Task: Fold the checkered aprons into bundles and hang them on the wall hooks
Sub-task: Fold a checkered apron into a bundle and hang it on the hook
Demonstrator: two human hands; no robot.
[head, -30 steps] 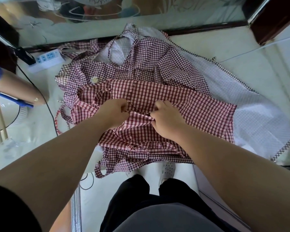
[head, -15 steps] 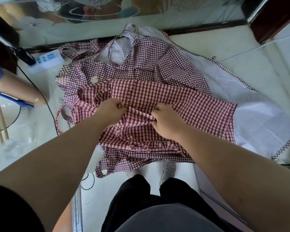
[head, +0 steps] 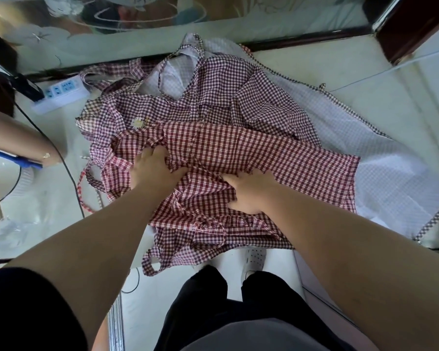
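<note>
Both hands are spread apart from the earlier pinch: left hand [head: 153, 171] and right hand [head: 251, 192] lie flat, unclenched, on red apron [head: 238, 153], piled atop white apron [head: 390, 173]. Soft, limp; hem edges are best gripped.

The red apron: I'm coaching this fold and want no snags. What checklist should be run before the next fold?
1. Both hands on the red apron: ok, left hand and right hand press it.
2. Cloth flat: not ok, bunched between the hands.
3. Strap tucked in: not ok, loops loose at left.
4. Separate from the darker apron: not ok, lies on it.
5. Power strip clear: ok.
6. Hooks: cannot tell, out of view.
</note>
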